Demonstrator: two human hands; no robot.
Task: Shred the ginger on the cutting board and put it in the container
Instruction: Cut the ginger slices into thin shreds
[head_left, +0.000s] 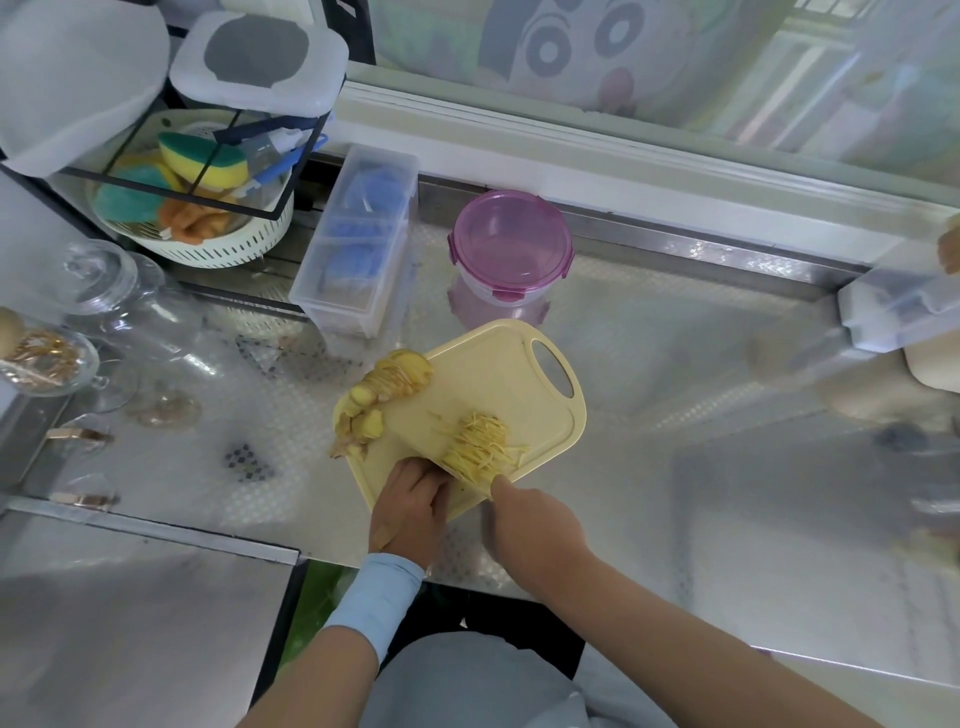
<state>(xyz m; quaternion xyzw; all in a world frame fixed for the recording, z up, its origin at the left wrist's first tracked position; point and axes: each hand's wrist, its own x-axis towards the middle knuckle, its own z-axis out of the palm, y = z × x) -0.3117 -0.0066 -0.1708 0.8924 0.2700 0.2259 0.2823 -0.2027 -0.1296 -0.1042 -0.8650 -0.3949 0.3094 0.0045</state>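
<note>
Ginger shreds (483, 444) piled on cutting board (519, 374), bench | L hand (410, 501) grip curled beside pile, hold can't be told | R hand (535, 517) grip clenched on knife (485, 517) | container (511, 254) lidded, behind board

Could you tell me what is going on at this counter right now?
A person is working at a yellow cutting board. The left hand, curled, presses down beside a pile of ginger shreds, while the right hand works what looks like a blurred knife. Uncut ginger slices wait at the board's far left. The pink-lidded container behind it is closed.
</note>
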